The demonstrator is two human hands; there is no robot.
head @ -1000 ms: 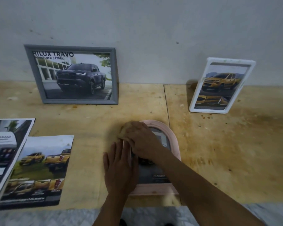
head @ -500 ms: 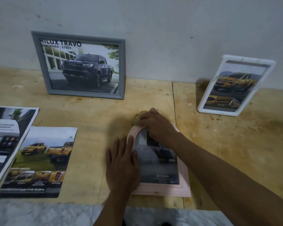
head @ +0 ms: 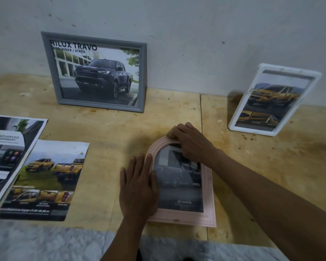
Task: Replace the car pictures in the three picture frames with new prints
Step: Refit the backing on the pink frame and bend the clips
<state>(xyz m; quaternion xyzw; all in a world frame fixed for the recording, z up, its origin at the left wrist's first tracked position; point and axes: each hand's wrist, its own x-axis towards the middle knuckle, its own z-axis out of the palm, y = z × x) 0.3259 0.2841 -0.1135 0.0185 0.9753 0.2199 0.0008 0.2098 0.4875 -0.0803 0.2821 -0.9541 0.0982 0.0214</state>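
Note:
A pink arched frame (head: 208, 213) lies flat on the wooden table (head: 111, 132), holding a dark car print with a Toyota logo. My left hand (head: 139, 187) lies flat, fingers spread, on the frame's left edge. My right hand (head: 191, 144) is curled at the top of the arch, its fingers closed on a small tan cloth (head: 170, 133). A grey frame (head: 143, 76) with a dark pickup print and a white frame (head: 312, 80) with a yellow pickup print lean against the wall.
Two loose prints lie at the left: a yellow-pickup sheet (head: 45, 178) and a dark "Advanced" sheet (head: 9, 147) partly over its edge. A grey-white surface (head: 45, 242) runs along the table's near edge. The wall (head: 196, 34) closes the back.
My right hand has slid with the cloth from the middle of the pink frame up to the top of its arch. My left hand has stayed on the left edge.

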